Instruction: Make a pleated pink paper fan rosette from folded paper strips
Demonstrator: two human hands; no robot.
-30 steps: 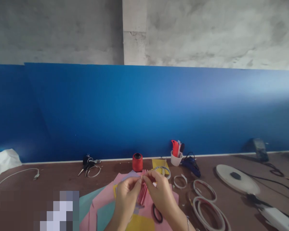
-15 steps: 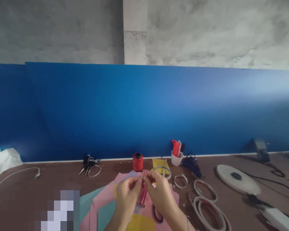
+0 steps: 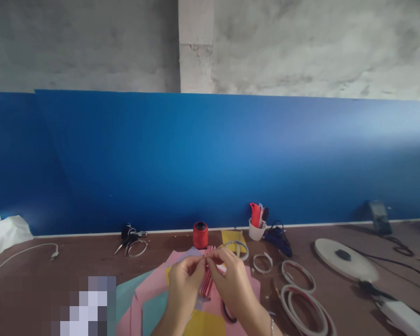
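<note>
Left hand (image 3: pixel 185 280) and right hand (image 3: pixel 230 273) meet at the fingers, both pinching pleated pink paper (image 3: pixel 206 284). A red spool (image 3: pixel 200 236) stands just beyond.

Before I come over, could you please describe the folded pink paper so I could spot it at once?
Start at the long blue panel, then drop to the brown table before it. Just nearer than the red spool, the left hand and right hand pinch the folded pink paper. Its narrow pleats set it apart from the broad pink sheet beneath.
</note>
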